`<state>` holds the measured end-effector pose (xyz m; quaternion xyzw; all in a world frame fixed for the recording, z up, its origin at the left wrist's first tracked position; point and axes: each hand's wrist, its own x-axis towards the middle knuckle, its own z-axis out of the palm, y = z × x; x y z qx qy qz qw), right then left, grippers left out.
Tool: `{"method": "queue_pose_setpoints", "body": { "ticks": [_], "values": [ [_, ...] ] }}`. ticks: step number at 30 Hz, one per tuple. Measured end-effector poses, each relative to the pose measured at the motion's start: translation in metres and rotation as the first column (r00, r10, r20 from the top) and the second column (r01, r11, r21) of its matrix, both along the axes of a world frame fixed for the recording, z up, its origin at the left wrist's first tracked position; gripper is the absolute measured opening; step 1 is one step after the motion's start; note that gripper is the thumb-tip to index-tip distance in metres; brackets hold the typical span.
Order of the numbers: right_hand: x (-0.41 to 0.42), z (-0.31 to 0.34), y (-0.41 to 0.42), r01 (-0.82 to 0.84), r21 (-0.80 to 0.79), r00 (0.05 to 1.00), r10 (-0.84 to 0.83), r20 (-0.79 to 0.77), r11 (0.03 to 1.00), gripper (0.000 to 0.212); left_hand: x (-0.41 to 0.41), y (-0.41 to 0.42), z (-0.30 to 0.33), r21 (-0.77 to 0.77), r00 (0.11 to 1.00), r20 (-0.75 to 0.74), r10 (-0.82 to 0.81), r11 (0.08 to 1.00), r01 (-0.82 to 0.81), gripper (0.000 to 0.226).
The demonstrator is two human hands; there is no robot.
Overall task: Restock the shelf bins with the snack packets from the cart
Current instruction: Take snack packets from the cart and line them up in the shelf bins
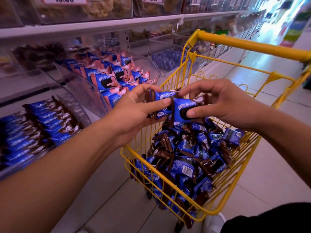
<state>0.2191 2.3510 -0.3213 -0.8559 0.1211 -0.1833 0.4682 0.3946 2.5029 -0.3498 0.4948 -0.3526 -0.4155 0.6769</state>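
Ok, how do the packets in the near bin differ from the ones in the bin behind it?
Near bin packets are blue with brown ends; the packets in the bin behind are blue with pink. Near ones lie in neat overlapping rows; those behind stand more upright in a looser heap. Both carry the same white lettering and a dark cookie picture.

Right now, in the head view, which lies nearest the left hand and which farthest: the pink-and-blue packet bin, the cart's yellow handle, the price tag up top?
1. Pink-and-blue packet bin, just beyond the left hand.
2. Cart's yellow handle, up to the right.
3. Price tag, top shelf, far left.
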Motion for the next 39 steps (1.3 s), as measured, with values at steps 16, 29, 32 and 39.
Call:
{"method": "queue_pose_setpoints", "body": {
  "ticks": [16,29,32,39],
  "values": [
    [0.026,-0.011,0.027,0.135,0.341,0.944,-0.226,0.242,0.93,0.069,-0.004,0.007,0.012,-0.031,0.995,-0.092,0.032,0.999,-0.035,0.019],
    [0.053,-0.005,0.066,-0.128,0.317,0.981,0.072,0.181,0.94,0.07,0.01,0.062,0.029,0.004,0.97,0.202,0.134,0.991,-0.137,0.054],
    [0.072,0.001,0.09,-0.196,0.285,0.977,0.16,0.144,0.938,0.057,0.022,0.1,0.036,0.047,0.91,0.37,0.187,0.975,-0.219,0.039],
    [0.14,0.019,0.154,-0.4,0.153,0.915,0.403,0.013,0.904,0.049,0.08,0.223,0.052,0.065,0.553,0.808,0.206,0.9,-0.431,0.038]
  ]
}}
